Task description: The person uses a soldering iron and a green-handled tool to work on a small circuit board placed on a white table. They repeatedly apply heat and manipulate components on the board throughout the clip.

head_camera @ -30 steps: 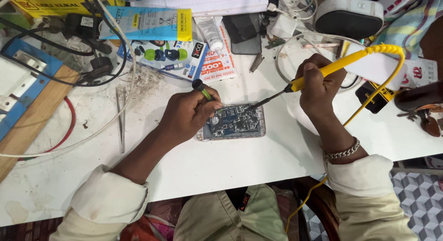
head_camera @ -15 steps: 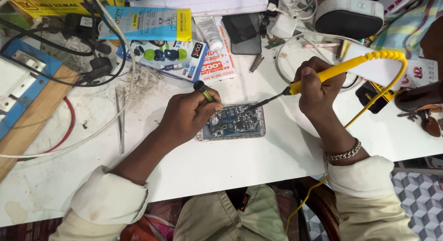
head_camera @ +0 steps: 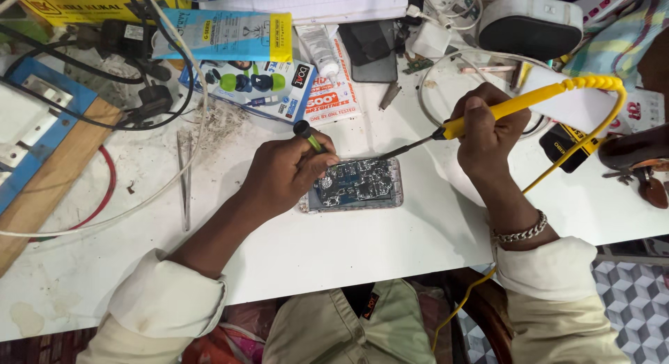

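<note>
Opened phone (head_camera: pixel 362 186) with bare circuit board lies flat on white table (head_camera: pixel 390 245), right in front of person, roughly centre of work area. Left hand (head_camera: pixel 282 174) rests on phone's left end, fingers curled round a small green-handled tool (head_camera: pixel 309 136) whose black cap sticks up above the knuckles; its tip is hidden by the hand. Right hand (head_camera: pixel 488 137) fist-grips yellow soldering iron (head_camera: pixel 502 113), dark tip angled down-left to the board's upper edge; cannot tell if it touches. Yellow cord (head_camera: pixel 592 137) loops from iron's rear, down past right wrist with a metal bracelet (head_camera: pixel 519 231). Tweezers (head_camera: pixel 185 176) lie left of left forearm, well apart from phone. Blue carton (head_camera: pixel 223 35) and colourful packet (head_camera: pixel 254 85) at table's far side. Wooden switchboard (head_camera: pixel 42 148) far left.
</note>
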